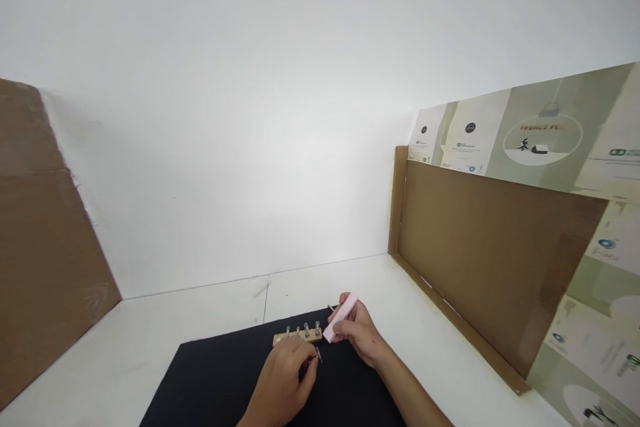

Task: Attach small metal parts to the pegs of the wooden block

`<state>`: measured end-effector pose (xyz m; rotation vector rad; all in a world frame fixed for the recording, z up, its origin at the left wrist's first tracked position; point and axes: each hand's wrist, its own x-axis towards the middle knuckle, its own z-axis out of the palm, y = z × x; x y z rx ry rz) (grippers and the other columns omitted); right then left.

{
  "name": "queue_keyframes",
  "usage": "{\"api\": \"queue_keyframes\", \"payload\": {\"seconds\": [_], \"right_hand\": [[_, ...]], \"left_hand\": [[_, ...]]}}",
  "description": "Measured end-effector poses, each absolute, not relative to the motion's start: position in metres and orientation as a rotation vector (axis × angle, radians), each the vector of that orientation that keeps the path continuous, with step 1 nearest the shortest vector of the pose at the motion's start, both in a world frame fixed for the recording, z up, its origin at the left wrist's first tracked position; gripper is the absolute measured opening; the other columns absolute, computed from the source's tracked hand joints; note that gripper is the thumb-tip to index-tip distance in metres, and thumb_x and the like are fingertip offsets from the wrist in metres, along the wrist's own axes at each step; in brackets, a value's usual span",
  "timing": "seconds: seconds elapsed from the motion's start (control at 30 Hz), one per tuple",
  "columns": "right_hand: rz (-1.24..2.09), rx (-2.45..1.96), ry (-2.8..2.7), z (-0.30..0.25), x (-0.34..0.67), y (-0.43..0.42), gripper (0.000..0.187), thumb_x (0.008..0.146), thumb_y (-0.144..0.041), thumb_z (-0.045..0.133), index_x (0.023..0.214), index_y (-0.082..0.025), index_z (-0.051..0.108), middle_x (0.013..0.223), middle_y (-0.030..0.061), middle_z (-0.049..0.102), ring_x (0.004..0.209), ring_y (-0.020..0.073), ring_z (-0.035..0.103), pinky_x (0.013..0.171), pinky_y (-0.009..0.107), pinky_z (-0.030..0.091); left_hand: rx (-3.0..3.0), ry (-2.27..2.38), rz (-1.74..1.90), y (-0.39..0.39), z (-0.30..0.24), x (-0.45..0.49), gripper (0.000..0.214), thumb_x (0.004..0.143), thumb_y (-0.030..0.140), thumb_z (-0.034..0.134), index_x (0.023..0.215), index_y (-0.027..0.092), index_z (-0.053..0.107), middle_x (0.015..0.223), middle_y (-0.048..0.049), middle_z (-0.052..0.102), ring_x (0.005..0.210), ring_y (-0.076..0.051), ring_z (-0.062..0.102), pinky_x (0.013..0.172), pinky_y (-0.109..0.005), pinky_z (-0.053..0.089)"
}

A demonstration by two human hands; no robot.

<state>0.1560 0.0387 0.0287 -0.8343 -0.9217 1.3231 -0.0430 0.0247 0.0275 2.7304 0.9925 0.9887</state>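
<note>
My right hand (357, 333) is clenched on a pink block (341, 317); my left hand (280, 383) pinches a small metal piece (318, 355), right by the bolted wooden bar (299, 337), lying crosswise, nearer my left.

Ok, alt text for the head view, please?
Over a black mat, the right hand holds a pink block and the left hand pinches a small metal piece, beside a wooden strip with upright bolts.

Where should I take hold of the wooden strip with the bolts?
Best pinch the wooden strip at its right end, from the right: the upright bolts along its top would hamper a grasp from above, and the left hand crowds the other end.
</note>
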Motion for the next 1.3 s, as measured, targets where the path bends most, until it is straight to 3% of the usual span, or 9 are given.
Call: {"api": "queue_keyframes", "payload": {"seconds": [0.37,0.63,0.9,1.3], "right_hand": [[1.307,-0.767,-1.011,0.030,0.159,0.038,0.063,0.046,-0.010,0.081,0.089,-0.025,0.038,0.076,-0.0036,0.069,0.063,0.0181,0.066,0.050,0.026,0.052],[1.261,-0.857,-1.003,0.033,0.159,0.037,0.051,0.052,-0.009,0.073,0.085,-0.024,0.038,0.076,-0.0024,0.070,0.066,0.0177,0.065,0.052,0.026,0.052],[1.341,-0.830,-1.055,0.037,0.159,0.031,0.053,0.050,-0.005,0.069,0.088,-0.024,0.037,0.072,-0.0036,0.070,0.058,0.0151,0.060,0.048,0.024,0.049],[1.165,-0.887,-0.984,0.035,0.164,0.037,0.052,0.049,-0.003,0.065,0.086,-0.024,0.037,0.070,-0.0050,0.068,0.061,0.0167,0.061,0.050,0.026,0.051]], "left_hand": [[2.749,0.994,1.022,0.024,0.032,-0.042,0.017,0.087,0.014,0.046,0.081,0.021,0.060,0.076,-0.0049,0.065,0.072,-0.019,0.061,0.067,-0.030,0.049],[2.730,1.002,1.007,0.025,0.031,-0.042,0.017,0.088,0.014,0.047,0.082,0.021,0.061,0.078,-0.0051,0.065,0.075,-0.020,0.061,0.069,-0.032,0.049],[2.706,1.008,0.970,0.025,0.030,-0.042,0.018,0.090,0.015,0.045,0.085,0.021,0.061,0.081,-0.0050,0.065,0.077,-0.020,0.061,0.071,-0.034,0.048],[2.664,1.018,0.953,0.025,0.027,-0.043,0.018,0.091,0.016,0.045,0.087,0.021,0.062,0.084,-0.0054,0.066,0.080,-0.021,0.061,0.075,-0.035,0.048]]}}
